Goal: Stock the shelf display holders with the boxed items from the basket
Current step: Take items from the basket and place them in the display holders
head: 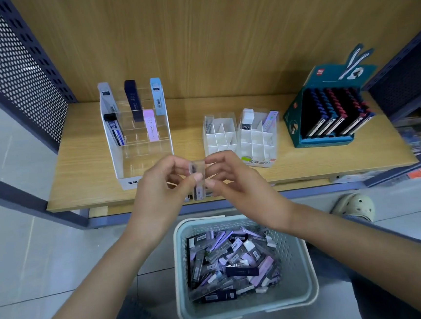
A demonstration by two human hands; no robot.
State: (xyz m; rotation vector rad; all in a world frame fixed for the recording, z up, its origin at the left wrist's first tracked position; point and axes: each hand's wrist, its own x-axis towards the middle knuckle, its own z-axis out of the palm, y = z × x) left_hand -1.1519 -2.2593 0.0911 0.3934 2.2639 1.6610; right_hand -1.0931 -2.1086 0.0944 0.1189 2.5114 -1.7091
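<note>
Box, small and clear, stands upright between my two hands, just over the front edge of the shelf. My left hand pinches its left side with thumb and fingers, and my right hand pinches its right side; both grips are narrow. Its label is too blurred to read.

Below my hands, on the floor, the pale basket is full of mixed boxes in black, lilac and clear; their print is too small to read.

On the shelf, left of my hands, the clear holder carries five boxes, and the black one and the pink one show "HB". Its front strip begins with "=M". To the right stand two white holders side by side, almost empty; one box there shows "100". Far right, a teal carton with a red "deli" mark holds spiral notebooks.
</note>
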